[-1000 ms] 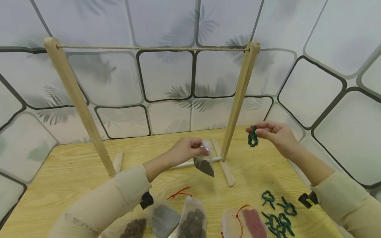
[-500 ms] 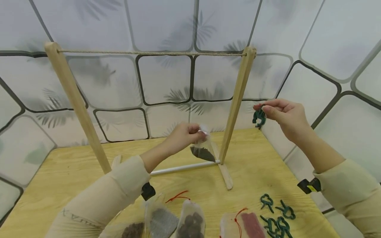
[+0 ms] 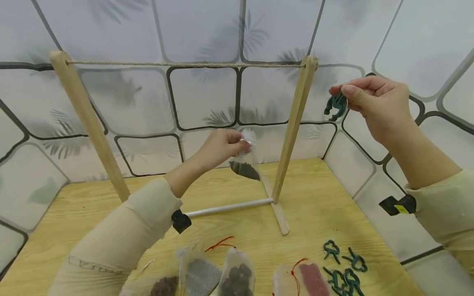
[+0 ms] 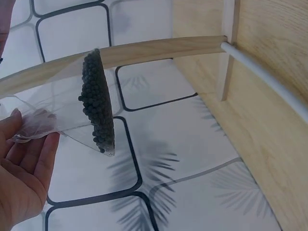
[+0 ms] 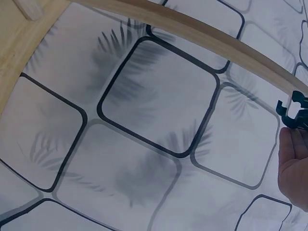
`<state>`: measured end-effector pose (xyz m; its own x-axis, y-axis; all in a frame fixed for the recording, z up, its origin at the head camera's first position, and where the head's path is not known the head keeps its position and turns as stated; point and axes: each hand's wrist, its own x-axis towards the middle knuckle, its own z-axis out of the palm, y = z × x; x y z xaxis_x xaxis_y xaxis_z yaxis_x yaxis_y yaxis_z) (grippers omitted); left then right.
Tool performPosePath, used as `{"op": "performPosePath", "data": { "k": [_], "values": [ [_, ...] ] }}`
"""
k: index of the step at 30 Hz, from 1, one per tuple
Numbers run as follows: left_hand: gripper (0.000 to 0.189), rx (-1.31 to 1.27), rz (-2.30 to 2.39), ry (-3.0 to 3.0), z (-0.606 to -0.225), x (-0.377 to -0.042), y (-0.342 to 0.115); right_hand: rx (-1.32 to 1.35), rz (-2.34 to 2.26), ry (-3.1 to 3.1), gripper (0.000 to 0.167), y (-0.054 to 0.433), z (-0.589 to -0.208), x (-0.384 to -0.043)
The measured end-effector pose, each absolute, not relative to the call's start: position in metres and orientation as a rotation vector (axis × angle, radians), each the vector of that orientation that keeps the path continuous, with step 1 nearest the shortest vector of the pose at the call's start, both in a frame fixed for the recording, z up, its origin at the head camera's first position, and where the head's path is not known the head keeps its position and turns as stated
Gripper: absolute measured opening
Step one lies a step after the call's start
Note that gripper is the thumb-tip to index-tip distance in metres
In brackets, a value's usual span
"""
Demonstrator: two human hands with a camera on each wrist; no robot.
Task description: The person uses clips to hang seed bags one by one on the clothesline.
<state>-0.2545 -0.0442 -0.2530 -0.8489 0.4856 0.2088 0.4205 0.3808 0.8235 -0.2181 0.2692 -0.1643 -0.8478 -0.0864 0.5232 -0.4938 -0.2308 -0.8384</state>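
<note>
My left hand (image 3: 222, 149) pinches the gathered top of a clear plastic bag (image 4: 70, 96), in front of the right post of a wooden frame. Dark round pellets (image 4: 97, 103) lie in the bag's bottom, hanging below my fingers. To the right of that post, my right hand (image 3: 383, 105) holds a dark green plastic clip (image 3: 337, 106) between thumb and fingertips; its curved jaws point down and left in the head view. A twine rope (image 3: 185, 64) runs between the tops of the two posts, above the bag and apart from it.
Wooden posts (image 3: 296, 123) and a white crossbar (image 3: 229, 206) form the frame on the wooden table (image 3: 307, 250). At the front lie mesh bags of grey material (image 3: 201, 276), brown lumps (image 3: 237, 279) and pink material (image 3: 314, 279). Several green clips (image 3: 354, 260) lie front right.
Both hands have risen. The left carries the pellet bag up and slightly left; the right lifts the green clip up and to the right, near the rope's height.
</note>
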Motion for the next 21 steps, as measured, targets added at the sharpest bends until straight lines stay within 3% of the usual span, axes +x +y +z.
{"op": "performPosePath", "data": {
  "k": [14, 21],
  "values": [
    [0.019, 0.887, 1.416, 2.594, -0.229, -0.267, -0.038, 0.682, 2.172, -1.614, 0.011, 0.253, -0.116, -0.221],
    [0.026, 0.958, 1.264, 2.714, -0.201, -0.277, -0.038, 0.735, 1.997, -1.756, 0.03, 0.231, -0.071, -0.229]
  ]
}}
